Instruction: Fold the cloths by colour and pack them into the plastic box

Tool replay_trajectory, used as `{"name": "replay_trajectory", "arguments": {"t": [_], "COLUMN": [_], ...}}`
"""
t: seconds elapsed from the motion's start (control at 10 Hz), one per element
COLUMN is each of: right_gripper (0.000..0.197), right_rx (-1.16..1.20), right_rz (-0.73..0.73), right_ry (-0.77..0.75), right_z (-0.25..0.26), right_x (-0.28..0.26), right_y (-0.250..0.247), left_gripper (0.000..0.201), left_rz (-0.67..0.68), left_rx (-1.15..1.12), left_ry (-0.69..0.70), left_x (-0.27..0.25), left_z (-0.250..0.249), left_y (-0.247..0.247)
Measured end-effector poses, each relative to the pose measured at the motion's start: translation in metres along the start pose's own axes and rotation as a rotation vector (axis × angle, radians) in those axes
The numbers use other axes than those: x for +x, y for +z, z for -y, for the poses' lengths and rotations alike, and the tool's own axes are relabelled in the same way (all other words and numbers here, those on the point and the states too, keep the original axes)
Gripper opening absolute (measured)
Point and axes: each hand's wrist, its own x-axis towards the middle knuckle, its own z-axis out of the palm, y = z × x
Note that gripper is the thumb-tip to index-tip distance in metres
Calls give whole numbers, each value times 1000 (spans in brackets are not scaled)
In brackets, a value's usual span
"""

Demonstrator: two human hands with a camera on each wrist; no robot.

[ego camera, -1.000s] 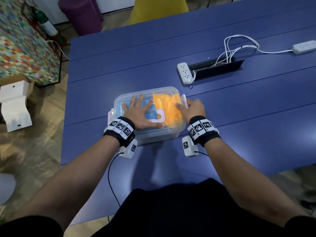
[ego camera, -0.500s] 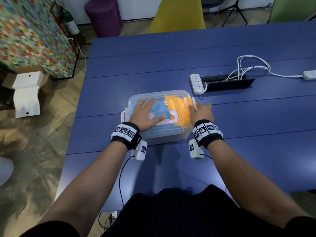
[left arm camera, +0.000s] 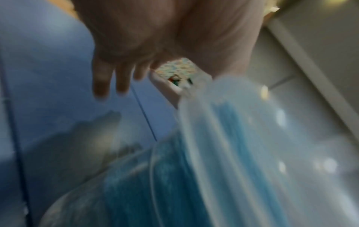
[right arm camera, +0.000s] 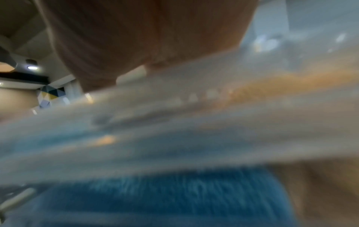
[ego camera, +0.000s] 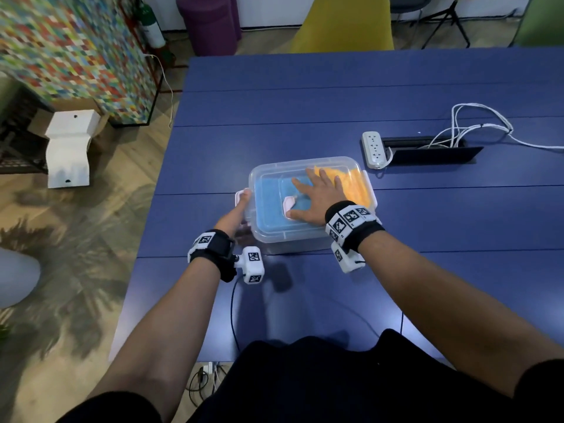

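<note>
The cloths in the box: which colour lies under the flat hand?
Mostly the blue cloths: the right hand presses the lid above them; the orange cloths lie further right.

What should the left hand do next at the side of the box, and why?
Probably press the pink latch shut against the plastic box. The left hand is already on that latch, while the right hand lies flat on the lid to hold it down. The blue cloths and orange cloths are already inside.
</note>
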Motion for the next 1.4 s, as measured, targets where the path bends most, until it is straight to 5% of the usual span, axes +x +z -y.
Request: {"name": "replay_trajectory", "arguments": {"t": [0.2, 0.3, 0.6, 0.9, 1.0, 1.1, 1.2, 1.4], "right_gripper": [86, 86, 85, 78, 67, 66, 80, 72], "right_rx": [-64, -61, -22, 65, 340, 272, 147, 223], "right_rz": [104, 111, 48, -135, -413, -580, -507, -561], "right_ry": [17, 27, 82, 82, 15, 101, 263, 209], "right_z": [0, 3, 11, 8, -6, -25, -45, -57], "right_x": [3, 4, 9, 3, -10, -20, -28, -19], "right_y": [-5, -6, -1, 16, 14, 16, 28, 35], "left_gripper": [49, 44, 61, 53, 54, 63, 89, 82], "left_rz": [203, 141, -40, -154, -201, -294, -291, -386], "left_rx": [-9, 65, 387, 537, 639, 824, 1215, 1273], "left_ry": [237, 318, 405, 497, 540, 641, 744, 926], "left_x": [-1, 5, -1, -7, -4, -4, -6, 12], "left_z": [-6, -10, -30, -38, -41, -40, -29, -16], "left_y": [-1, 2, 14, 30, 34, 43, 71, 88]}}
